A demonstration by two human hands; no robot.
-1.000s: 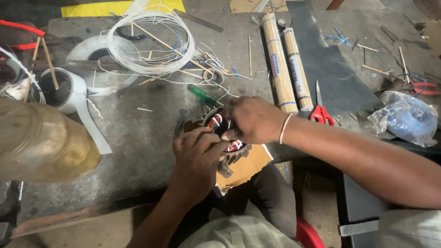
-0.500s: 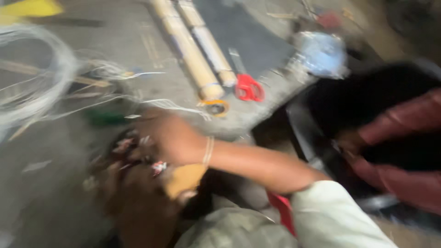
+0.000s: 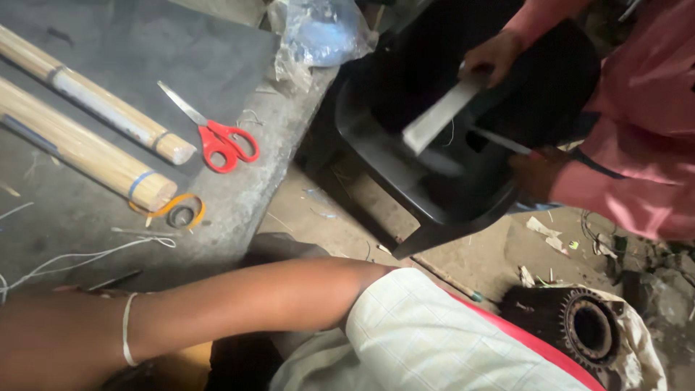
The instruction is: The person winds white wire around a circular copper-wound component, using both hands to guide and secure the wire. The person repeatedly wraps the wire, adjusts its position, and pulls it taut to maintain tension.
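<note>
Head view: right forearm (image 3: 239, 304) crosses the rough grey table (image 3: 239, 195); both grips out of frame; red-handled scissors (image 3: 221, 141) at 12 o'clock.

red-handled scissors (image 3: 217, 137) flat on the grey bench, blades closed

Grey concrete slab (image 3: 239, 203), dusty littered dirt floor (image 3: 499, 253), black plastic chair (image 3: 405, 166), dim light
</note>
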